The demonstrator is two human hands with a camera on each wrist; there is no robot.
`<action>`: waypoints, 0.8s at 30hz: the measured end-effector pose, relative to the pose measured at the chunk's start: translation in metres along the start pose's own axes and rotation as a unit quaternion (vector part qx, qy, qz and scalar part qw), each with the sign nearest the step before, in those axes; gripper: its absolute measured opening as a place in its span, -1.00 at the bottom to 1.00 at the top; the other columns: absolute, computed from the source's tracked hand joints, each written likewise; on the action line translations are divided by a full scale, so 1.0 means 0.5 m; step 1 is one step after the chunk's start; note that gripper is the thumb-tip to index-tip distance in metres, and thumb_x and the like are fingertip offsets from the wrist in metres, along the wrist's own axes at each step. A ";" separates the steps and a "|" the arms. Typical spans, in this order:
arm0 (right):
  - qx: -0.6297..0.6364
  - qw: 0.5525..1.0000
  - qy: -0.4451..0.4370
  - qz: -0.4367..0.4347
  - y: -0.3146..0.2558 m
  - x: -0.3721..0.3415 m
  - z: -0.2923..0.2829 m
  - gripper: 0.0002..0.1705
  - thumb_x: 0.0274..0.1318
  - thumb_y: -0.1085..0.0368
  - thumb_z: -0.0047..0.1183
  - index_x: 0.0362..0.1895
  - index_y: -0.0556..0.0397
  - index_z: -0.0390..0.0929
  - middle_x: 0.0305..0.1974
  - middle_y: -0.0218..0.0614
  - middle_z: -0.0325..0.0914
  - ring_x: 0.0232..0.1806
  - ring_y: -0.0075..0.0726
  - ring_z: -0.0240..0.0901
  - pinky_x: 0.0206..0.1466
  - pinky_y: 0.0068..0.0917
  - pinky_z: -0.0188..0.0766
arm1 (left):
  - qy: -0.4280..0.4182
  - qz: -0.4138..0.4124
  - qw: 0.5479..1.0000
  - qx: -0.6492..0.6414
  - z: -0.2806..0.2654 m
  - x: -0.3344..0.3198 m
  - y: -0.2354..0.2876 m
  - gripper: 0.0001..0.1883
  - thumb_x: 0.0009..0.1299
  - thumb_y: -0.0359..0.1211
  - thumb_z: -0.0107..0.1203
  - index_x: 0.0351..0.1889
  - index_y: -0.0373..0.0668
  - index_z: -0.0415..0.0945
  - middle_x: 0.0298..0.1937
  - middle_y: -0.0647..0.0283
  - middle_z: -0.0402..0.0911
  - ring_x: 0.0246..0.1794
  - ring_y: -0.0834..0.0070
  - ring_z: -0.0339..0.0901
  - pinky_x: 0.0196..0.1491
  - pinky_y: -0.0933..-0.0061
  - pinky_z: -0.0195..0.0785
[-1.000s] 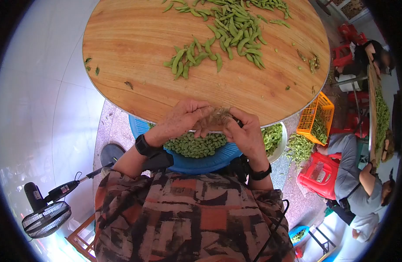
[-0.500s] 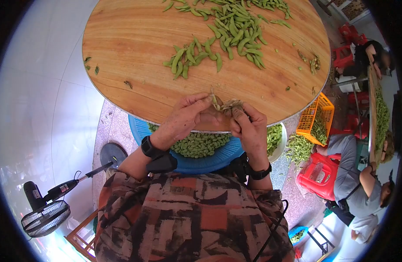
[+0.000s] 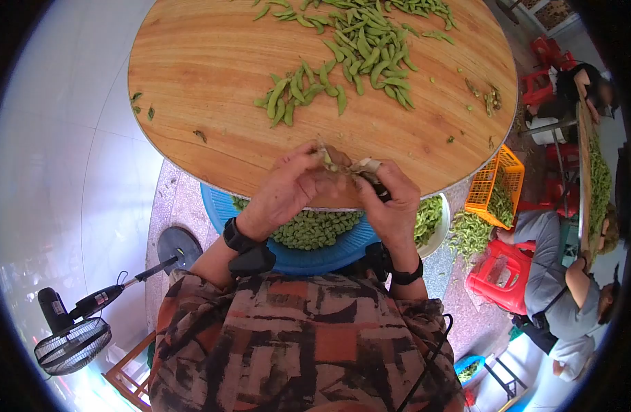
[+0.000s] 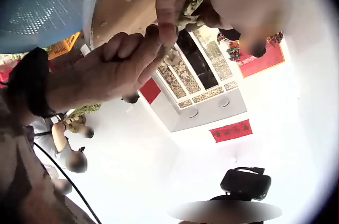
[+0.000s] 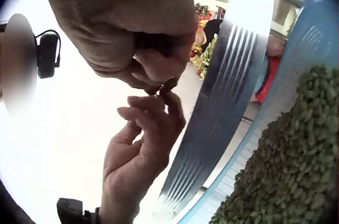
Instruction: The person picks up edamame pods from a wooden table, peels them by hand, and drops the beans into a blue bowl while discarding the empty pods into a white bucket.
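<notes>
Just above the near edge of the round wooden table [image 3: 219,147], both hands work on withered, pale bean pods. My left hand [image 3: 282,189] pinches one pale pod [image 3: 326,158] between thumb and fingertips. Dry, brownish pods [image 3: 365,165] stick out from the thumb and curled fingers of my right hand [image 3: 392,206]. The pale pod bits [image 4: 192,11] also show between the fingers in the left wrist view. Directly below the hands, a blue basket [image 3: 295,263] holds shelled green beans [image 3: 312,230]. In the right wrist view the fingertips of both hands meet, hiding most of the pods.
Green bean pods [image 3: 370,51] lie heaped across the far half of the table, with a smaller cluster [image 3: 288,96] nearer. At right are a bowl of pods [image 3: 428,220], an orange crate [image 3: 476,196] and a red stool [image 3: 497,271]. A fan [image 3: 74,343] stands at left.
The hands were close together around a dry clump, then drew apart with a pale pod between them. My left fingers have since shifted slightly up and left.
</notes>
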State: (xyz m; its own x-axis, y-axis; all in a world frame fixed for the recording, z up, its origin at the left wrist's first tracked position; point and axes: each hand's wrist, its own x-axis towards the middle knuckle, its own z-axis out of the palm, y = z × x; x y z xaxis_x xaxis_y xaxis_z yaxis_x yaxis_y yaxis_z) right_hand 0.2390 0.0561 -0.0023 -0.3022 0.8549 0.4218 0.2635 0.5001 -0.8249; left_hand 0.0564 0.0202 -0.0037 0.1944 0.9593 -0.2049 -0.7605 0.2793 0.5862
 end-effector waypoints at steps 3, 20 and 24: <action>0.209 0.925 0.054 0.313 -0.016 0.002 -0.032 -0.88 0.09 0.48 0.16 -0.23 0.15 0.61 -0.47 -0.60 0.51 -0.50 -0.76 0.33 -0.46 -0.76 0.24 | 0.050 0.079 0.995 -0.027 0.000 -0.004 0.013 -0.80 0.52 -0.33 -0.14 -0.06 -0.26 0.39 -0.09 0.08 0.55 -0.21 0.40 0.57 -0.19 0.51 0.48; 0.067 0.993 0.016 0.100 -0.016 -0.003 0.000 -0.75 -0.04 0.51 0.23 -0.19 0.20 0.60 -0.37 -0.26 0.62 -0.37 -0.49 0.55 -0.28 -0.58 0.45 | 0.040 -0.133 0.975 0.174 0.041 -0.026 -0.019 -0.74 0.49 -0.33 -0.16 0.02 -0.19 0.46 -0.27 0.46 0.48 -0.47 0.75 0.26 -0.45 0.72 0.10; 0.058 0.994 0.050 0.084 -0.020 0.000 -0.005 -0.74 -0.04 0.52 0.21 -0.18 0.19 0.61 -0.38 -0.26 0.61 -0.36 -0.51 0.55 -0.27 -0.59 0.45 | 0.038 -0.151 0.983 0.095 0.038 -0.026 -0.025 -0.77 0.47 -0.39 -0.20 -0.07 -0.20 0.47 -0.34 0.44 0.43 -0.51 0.73 0.23 -0.55 0.72 0.01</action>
State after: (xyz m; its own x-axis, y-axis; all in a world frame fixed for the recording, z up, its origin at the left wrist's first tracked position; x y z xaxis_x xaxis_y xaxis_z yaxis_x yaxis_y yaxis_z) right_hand 0.2388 0.0514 0.0071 -0.1698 0.9369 0.3055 0.1938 0.3357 -0.9218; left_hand 0.0754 0.0051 0.0066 0.3406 0.8280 -0.4454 -0.5439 0.5600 0.6250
